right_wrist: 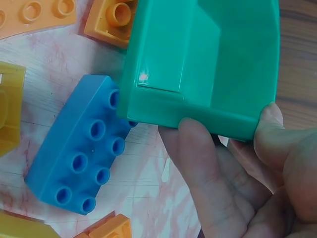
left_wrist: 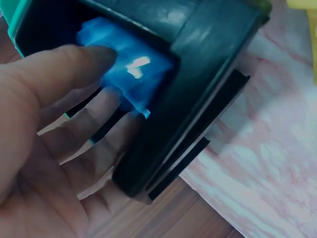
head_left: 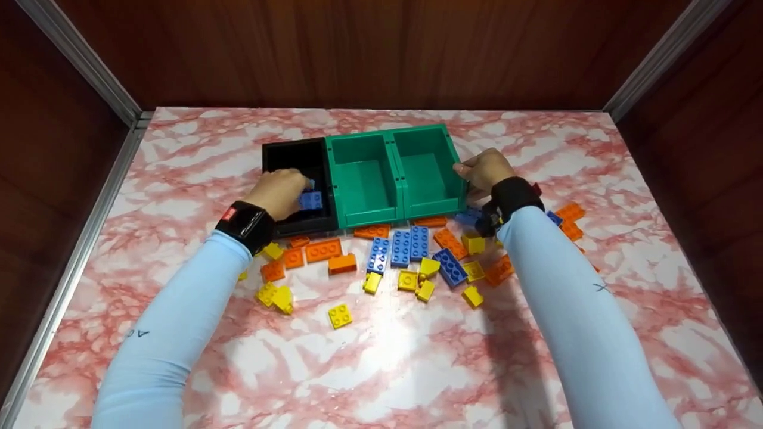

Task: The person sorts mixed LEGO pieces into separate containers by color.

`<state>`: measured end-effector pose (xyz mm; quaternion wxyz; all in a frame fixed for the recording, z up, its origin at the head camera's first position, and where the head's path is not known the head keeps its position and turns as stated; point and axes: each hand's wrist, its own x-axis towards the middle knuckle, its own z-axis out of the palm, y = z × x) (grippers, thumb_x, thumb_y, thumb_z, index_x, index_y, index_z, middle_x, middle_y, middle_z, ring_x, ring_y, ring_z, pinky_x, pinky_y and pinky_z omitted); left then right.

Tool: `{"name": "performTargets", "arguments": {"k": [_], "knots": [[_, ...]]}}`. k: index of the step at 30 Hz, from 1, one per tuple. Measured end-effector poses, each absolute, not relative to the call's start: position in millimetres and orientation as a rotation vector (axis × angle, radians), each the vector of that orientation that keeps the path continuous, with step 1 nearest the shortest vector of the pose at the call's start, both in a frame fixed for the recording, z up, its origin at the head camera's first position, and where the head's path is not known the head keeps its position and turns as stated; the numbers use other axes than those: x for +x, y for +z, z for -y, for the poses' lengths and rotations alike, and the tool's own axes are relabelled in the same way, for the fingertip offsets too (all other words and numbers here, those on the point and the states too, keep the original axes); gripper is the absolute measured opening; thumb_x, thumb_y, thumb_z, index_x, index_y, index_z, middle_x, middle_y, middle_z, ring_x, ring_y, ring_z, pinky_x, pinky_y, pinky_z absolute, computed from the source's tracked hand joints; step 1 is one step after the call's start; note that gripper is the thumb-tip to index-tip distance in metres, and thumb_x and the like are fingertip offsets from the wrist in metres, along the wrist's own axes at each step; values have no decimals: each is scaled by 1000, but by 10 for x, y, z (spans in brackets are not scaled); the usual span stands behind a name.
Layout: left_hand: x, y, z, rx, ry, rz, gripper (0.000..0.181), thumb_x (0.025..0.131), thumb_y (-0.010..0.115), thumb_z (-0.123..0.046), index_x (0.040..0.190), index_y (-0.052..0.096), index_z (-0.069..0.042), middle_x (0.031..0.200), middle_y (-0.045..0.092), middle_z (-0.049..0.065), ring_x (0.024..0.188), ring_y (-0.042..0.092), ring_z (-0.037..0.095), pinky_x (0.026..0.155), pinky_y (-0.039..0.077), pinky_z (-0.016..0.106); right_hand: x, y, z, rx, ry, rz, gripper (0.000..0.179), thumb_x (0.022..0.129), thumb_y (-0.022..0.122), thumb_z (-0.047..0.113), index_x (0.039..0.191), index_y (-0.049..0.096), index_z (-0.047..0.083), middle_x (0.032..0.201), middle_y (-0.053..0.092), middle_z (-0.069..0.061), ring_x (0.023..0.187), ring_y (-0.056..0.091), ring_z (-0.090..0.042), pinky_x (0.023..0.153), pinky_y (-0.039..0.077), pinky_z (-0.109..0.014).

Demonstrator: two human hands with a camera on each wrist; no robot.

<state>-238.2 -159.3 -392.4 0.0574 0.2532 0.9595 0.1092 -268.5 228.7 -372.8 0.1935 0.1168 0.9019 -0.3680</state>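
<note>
My left hand [head_left: 279, 192] reaches into the black bin [head_left: 300, 229] at the left of the row. Its thumb lies on top of a blue brick [left_wrist: 126, 64] and its fingers pass beneath, pinching the brick inside the front wall. From above, this blue brick [head_left: 310, 201] shows beside the knuckles, partly covered by the hand. At the other end, my right hand [head_left: 487, 168] grips the right side of the green bin [head_left: 411, 211]. The right wrist view shows a thumb and fingers around the green bin's wall [right_wrist: 198, 114].
Blue, orange and yellow bricks lie scattered in front of the bins, among them a blue eight-stud brick [right_wrist: 79, 153] near the right hand and a yellow brick [head_left: 340, 316] closest to the person. Wooden panels [head_left: 381, 53] enclose the marbled table [head_left: 381, 369].
</note>
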Motion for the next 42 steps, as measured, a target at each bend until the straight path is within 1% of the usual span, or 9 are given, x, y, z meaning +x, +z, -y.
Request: {"name": "performTargets", "arguments": {"k": [3,6,13,21,25,30,34,38,42], "knots": [[-2398,-3894,1600,770,345,-2912,37,83,71,5,120,69,2,120,63,25,113,58,44,97,45,57,-2695,-3731,-2287,313,-1012,-2545,51,102,53,35,143,52,5,134,56,-22,88,72,-29,77,59,-41],[-2394,-3867,1611,787,362,-2913,36,84,71,4,120,68,4,119,64,26,113,58,44,98,45,55,-2703,-3734,-2287,307,-1001,-2544,51,103,52,34,144,51,4,137,54,-23,86,72,-29,77,59,-41],[-2314,-3819,1625,816,405,-2913,32,87,74,-4,118,69,4,117,66,24,111,60,41,97,48,52,-2715,-3749,-2307,318,-983,-2540,52,103,52,36,145,51,5,135,56,-22,91,71,-29,75,60,-38],[-2141,-3715,1738,806,536,-2887,22,92,72,-11,111,73,0,111,69,16,102,64,31,88,53,45,-2683,-3735,-2297,322,-1001,-2535,49,103,52,35,142,54,6,132,59,-20,98,70,-31,82,58,-40],[-2036,-3680,1912,765,593,-2944,16,92,72,-13,104,73,-3,101,68,13,93,62,29,82,52,45,-2666,-3724,-2289,321,-1013,-2538,49,102,52,36,142,55,7,129,62,-19,95,71,-29,81,58,-39],[-1882,-3700,2207,658,699,-3005,12,91,72,-9,100,73,-2,97,69,14,85,64,29,74,54,45,-2675,-3735,-2280,292,-1004,-2542,49,103,52,36,142,54,7,127,62,-20,92,72,-28,80,59,-39],[-1770,-3787,2393,489,730,-2962,21,92,70,-10,109,72,1,102,69,18,87,63,31,75,54,47,-2679,-3738,-2281,291,-1007,-2534,50,102,51,36,142,53,6,125,63,-21,93,71,-29,80,58,-40],[-1681,-3942,2468,333,710,-2836,36,94,69,-16,125,65,2,115,65,21,94,61,33,80,52,48,-2689,-3745,-2292,331,-1023,-2511,51,102,51,36,143,53,6,126,63,-20,96,71,-30,83,58,-42],[-1645,-4104,2456,313,696,-2764,45,92,72,-17,130,61,4,122,62,24,103,61,36,87,52,50,-2705,-3765,-2299,353,-1005,-2509,51,102,51,38,143,54,7,127,62,-18,97,70,-30,87,56,-42]]}}
